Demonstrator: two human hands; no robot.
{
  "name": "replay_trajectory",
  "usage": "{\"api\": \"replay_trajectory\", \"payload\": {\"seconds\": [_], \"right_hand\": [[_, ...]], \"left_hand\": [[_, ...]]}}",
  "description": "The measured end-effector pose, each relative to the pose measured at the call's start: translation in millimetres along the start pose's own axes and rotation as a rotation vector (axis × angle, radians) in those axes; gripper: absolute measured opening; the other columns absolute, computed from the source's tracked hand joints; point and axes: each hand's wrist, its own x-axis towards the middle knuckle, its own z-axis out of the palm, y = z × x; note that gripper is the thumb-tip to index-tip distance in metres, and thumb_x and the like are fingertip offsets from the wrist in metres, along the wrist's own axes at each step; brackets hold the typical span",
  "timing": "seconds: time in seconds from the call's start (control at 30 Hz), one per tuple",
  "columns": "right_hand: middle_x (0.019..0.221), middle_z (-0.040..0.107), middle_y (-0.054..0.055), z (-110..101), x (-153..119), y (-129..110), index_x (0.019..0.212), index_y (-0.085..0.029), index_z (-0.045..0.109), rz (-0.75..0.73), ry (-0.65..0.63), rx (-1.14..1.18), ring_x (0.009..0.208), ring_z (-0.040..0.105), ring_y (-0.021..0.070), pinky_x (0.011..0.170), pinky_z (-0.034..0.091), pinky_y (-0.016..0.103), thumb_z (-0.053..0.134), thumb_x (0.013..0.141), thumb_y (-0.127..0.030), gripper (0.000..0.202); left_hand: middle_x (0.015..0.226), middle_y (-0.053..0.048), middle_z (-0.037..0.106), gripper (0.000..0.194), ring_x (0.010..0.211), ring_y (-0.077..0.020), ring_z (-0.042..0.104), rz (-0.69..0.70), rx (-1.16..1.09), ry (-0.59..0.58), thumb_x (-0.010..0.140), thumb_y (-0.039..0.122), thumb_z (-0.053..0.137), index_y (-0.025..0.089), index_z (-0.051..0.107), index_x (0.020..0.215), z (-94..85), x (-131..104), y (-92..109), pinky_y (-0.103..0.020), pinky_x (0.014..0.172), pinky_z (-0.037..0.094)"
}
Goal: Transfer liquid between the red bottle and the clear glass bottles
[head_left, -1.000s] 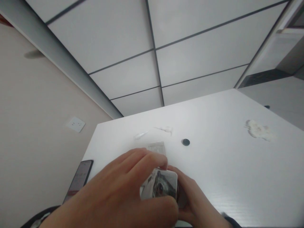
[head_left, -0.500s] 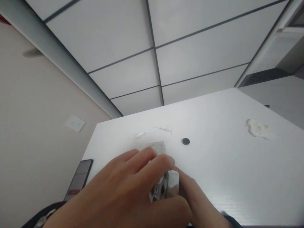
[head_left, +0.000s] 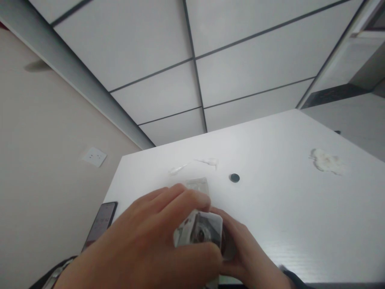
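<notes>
My left hand [head_left: 156, 237] is wrapped round a small clear, shiny box-like object [head_left: 206, 228], with the thumb along its near side and the fingers over its far side. A dark round shape shows inside the object. My right hand [head_left: 245, 249] is curled close against its right side, fingers partly hidden behind it; what this hand grips, if anything, is hidden. Just beyond my left fingers a clear flat plastic piece [head_left: 200, 184] lies on the white table [head_left: 279, 192].
Two small translucent pieces, one on the left [head_left: 178, 169] and one on the right [head_left: 210, 161], lie farther back. Right of them are a dark round disc [head_left: 234, 178] and a crumpled whitish item [head_left: 326, 161]. A phone [head_left: 102, 222] lies at the left edge, near a wall socket [head_left: 94, 157].
The clear object has turned, so more of its face shows. My left fingers and thumb have moved slightly left with it.
</notes>
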Motion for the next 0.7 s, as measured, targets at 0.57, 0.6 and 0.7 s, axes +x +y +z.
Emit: {"api": "replay_trajectory", "payload": {"seconds": [0.57,0.6,0.7], "right_hand": [[0.156,0.063,0.014,3,-10,24,0.157,-0.033,0.048,0.04,-0.019,-0.08,0.14,0.063,0.0384,0.117,0.051,0.056,0.095,0.077,-0.035,0.092],[0.156,0.063,0.013,3,-10,24,0.157,-0.033,0.049,0.041,-0.013,-0.081,0.141,0.062,0.0386,0.118,0.051,0.057,0.095,0.077,-0.036,0.092],[0.153,0.065,0.012,3,-8,22,0.156,-0.034,0.05,0.012,0.005,-0.06,0.138,0.064,0.0375,0.116,0.052,0.054,0.095,0.079,-0.04,0.089]], "left_hand": [[0.134,-0.006,0.061,0.027,0.106,-0.0251,0.074,-0.09,-0.456,0.256,0.1,0.056,0.07,0.036,0.07,0.118,39.0,-52,-35,-0.031,0.081,0.066],[0.134,-0.007,0.062,0.027,0.106,-0.0252,0.074,-0.076,-0.44,0.233,0.1,0.053,0.071,0.037,0.07,0.121,37.1,-51,-35,-0.031,0.081,0.066],[0.132,-0.006,0.066,0.031,0.105,-0.026,0.074,-0.1,-0.308,0.14,0.092,0.047,0.075,0.04,0.073,0.123,33.4,-50,-33,-0.033,0.082,0.066]]}}
